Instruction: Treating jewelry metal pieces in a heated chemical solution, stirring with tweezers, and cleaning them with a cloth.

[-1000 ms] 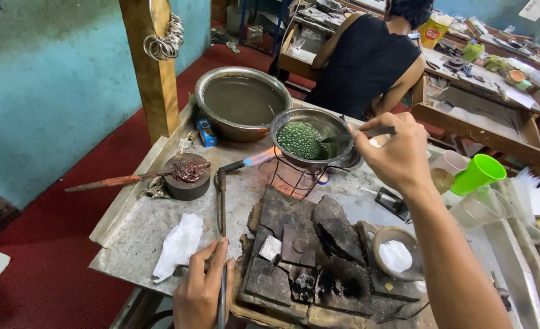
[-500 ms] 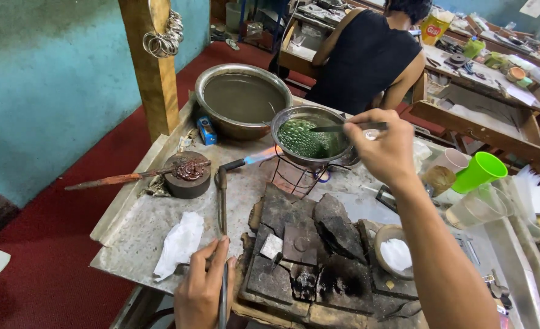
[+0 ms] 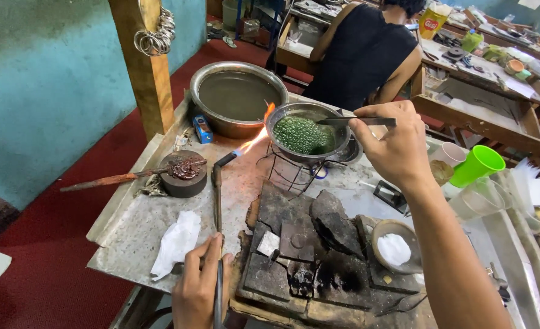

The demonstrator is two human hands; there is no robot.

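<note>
Left hand [image 3: 200, 286] grips thin metal torch [image 3: 217, 201], flame licking small steel bowl of green liquid [image 3: 306, 133] on wire stand; right hand [image 3: 395, 143] pinches tweezers [image 3: 355, 122] inside. Heating step; next needs steady flame.

both arms are bare from the wrists up as far as the view shows, with no sleeve, glove, watch or ring on either. the left hand [image 3: 198, 286] shows short, plain fingernails. the right hand [image 3: 392, 143] is bare too, and its forearm carries fine dark hair.
</note>
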